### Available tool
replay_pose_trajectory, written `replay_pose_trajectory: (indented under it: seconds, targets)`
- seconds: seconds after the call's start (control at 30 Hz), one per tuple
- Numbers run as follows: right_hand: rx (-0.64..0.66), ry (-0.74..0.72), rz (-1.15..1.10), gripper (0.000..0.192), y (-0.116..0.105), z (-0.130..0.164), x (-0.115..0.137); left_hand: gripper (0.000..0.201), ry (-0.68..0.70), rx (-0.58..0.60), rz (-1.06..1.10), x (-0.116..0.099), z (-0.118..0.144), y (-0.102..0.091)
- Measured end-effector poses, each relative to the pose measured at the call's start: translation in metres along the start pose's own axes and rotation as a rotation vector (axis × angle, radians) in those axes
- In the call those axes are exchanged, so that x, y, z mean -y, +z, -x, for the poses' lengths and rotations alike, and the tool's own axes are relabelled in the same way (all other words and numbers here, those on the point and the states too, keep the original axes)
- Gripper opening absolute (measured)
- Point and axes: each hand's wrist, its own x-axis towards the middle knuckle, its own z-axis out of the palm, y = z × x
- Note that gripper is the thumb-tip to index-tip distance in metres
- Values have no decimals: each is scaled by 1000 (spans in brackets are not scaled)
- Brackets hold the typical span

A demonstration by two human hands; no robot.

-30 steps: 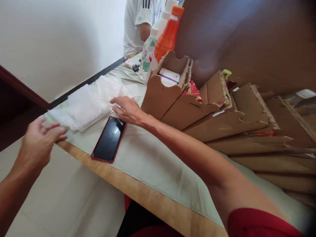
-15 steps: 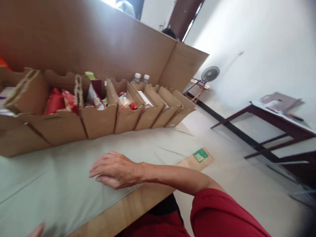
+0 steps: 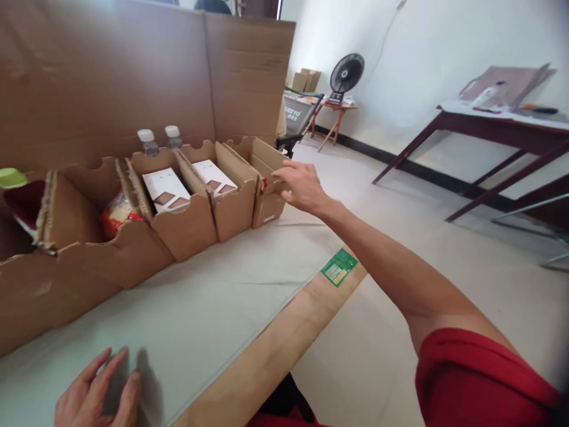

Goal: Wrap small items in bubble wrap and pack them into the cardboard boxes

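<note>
Cloth-covered table (image 3: 213, 308): end cardboard bin (image 3: 265, 178), at the far right corner, is touched by the right hand (image 3: 300, 187), fingers loosely curled, nothing gripped. Left hand (image 3: 100, 394) lies flat, spread. Bin could be pushed off the edge.

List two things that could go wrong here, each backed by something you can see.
1. The right hand reaches the last brown cardboard bin, which stands by the table's end; a push might slide it off.
2. Two clear plastic bottles with white caps stand upright behind the bins; a jolt to the row could topple them.
</note>
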Motion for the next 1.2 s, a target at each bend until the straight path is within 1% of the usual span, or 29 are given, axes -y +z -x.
replay_pose_trajectory:
  seconds: [0.07,0.13,0.2,0.23,0.3,0.4,0.47,0.53,0.63,0.67,0.73,0.8,0.83,0.87,0.93,0.97,1.03,1.07,1.1,1.13,1.17,1.2]
  targets:
    - [103,-27,99,32,-1,-9,-5,42,47,-24,-18,-1,1,10]
    - [151,-42,200,28,-9,-6,-2,41,44,-58,-24,-7,2,13]
    - [217,-63,261,28,-23,7,7,41,0,-69,-18,-16,1,11]
    - [271,-78,267,28,-31,15,12,42,-19,-65,-13,-20,0,7]
    - [402,-102,245,24,-49,29,28,42,-35,-13,8,-28,-3,0]
    - [546,-145,166,18,-70,36,62,34,-12,61,63,-36,-5,-9]
    - [595,-200,70,25,-78,31,92,28,33,51,112,-41,-3,-11]
    - [623,-242,-43,30,-82,21,125,24,69,-4,153,-45,-2,-11]
    - [637,-255,-185,31,-86,3,175,22,72,-62,189,-49,-1,-11]
    - [642,-255,-263,30,-88,-1,191,21,65,-74,195,-50,-1,-12]
    - [660,-252,-519,28,-93,-6,217,21,40,-89,197,-50,-1,-15]
    - [614,-255,-838,26,-102,-5,229,22,-8,-96,204,-49,1,-20]
    - [545,-258,-972,23,-106,-1,228,23,-41,-86,217,-48,3,-23]
    - [442,-256,-1066,20,-109,3,222,24,-73,-66,235,-48,5,-26]
    - [157,-192,-1148,13,-108,16,193,29,-117,-37,280,-47,7,-34]
    - [4,-124,-1157,10,-103,23,173,32,-131,-19,304,-48,7,-37]
    - [-270,68,-1155,10,-82,40,129,41,-152,19,343,-50,1,-44]
    - [-335,175,-1156,12,-66,49,109,46,-171,43,358,-53,-4,-45]
    - [-348,291,-1161,15,-48,58,92,51,-195,72,368,-56,-12,-46]
    - [-313,392,-1182,18,-28,67,81,57,-217,102,373,-60,-22,-45]
    - [-235,458,-1210,23,-8,76,75,62,-232,123,373,-64,-32,-42]
    - [-159,494,-1235,28,13,84,75,65,-236,148,370,-70,-42,-38]
